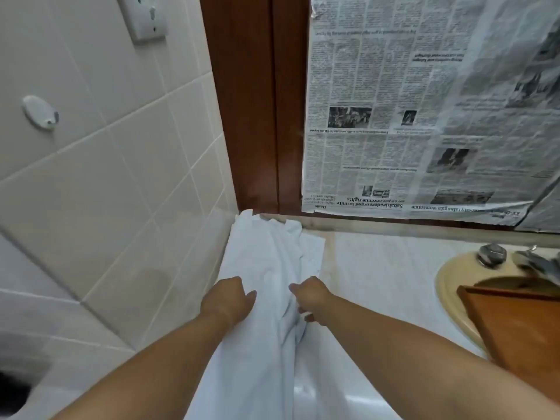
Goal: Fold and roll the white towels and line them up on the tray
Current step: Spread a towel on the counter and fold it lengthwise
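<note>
Closest in, the white towel drops over the front edge of the desk and out of view at the bottom, so its near end cannot be seen. From there it runs as one long, rumpled band straight away from the person. Its long axis goes front to back along the left edge of the desk, and its far end is bunched into the back left corner, where the tiled wall meets the door frame. Both hands sit about midway along that band, level with each other. The left hand is on the towel's left side with its fingers curled down into the cloth, apparently gripping it. The right hand is on the right side, its fingers closed round a raised ridge of fabric. Neither is clearly nearer the far end, so most of the loose cloth lies ahead of both hands. The wooden tray is well apart at the right, lying across the sink, nearer the right hand. Judging by the creases, the towel needs spreading flat sideways, towards the bare middle of the desk, before any fold.
</note>
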